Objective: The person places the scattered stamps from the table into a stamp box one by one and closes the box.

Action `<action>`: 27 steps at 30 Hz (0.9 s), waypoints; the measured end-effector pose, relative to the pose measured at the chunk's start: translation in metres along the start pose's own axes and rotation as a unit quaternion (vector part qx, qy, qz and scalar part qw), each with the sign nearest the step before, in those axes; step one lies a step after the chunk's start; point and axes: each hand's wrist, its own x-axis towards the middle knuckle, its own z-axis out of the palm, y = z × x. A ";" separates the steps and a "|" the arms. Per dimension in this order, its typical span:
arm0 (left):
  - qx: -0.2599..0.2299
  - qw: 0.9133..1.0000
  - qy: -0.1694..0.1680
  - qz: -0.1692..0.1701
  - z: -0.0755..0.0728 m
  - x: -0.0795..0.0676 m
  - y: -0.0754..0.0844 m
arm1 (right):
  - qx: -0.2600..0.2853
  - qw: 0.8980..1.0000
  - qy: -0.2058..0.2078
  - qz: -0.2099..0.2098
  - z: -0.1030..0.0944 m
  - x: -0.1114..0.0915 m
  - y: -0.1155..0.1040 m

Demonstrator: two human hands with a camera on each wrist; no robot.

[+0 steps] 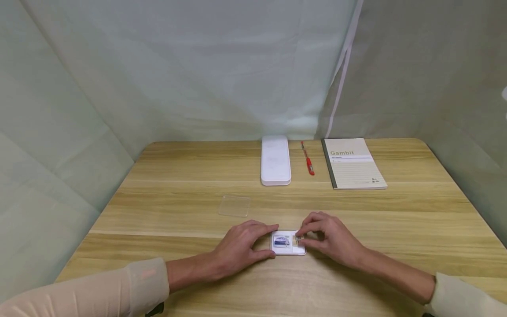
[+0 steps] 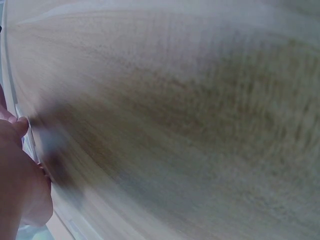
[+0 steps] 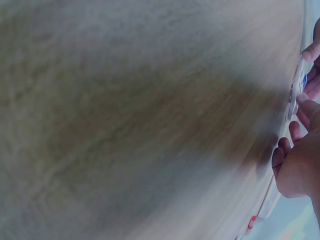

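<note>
On the table in front of the person lies a small flat white case [image 1: 283, 252] with a clear rim. Inside its left part sits a blue-and-purple stamp-like picture [image 1: 281, 241]. The left hand [image 1: 241, 246] holds the case's left end, thumb at the near corner and fingers at the far corner. Over the right part, the right hand [image 1: 332, 237] pinches a small yellowish stamp-like piece [image 1: 296, 240] between thumb and fingers; the fingertips partly hide it. A clear rectangular plastic cover [image 1: 234, 206] lies flat beyond the left hand.
Toward the back of the wooden table [image 1: 178, 198] lie a long white box [image 1: 275, 160], a red pen [image 1: 307, 159] and a notebook [image 1: 354, 164]. Pale fabric walls [image 1: 218, 66] stand behind and at both sides.
</note>
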 end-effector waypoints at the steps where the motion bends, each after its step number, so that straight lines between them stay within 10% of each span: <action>1: 0.000 1.000 -0.001 -0.001 0.000 0.000 0.000 | 0.000 1.000 0.000 0.000 0.000 0.000 0.000; 27: 0.000 1.000 -0.001 0.000 0.000 0.000 0.000 | 0.029 1.000 0.004 0.005 0.001 0.000 0.002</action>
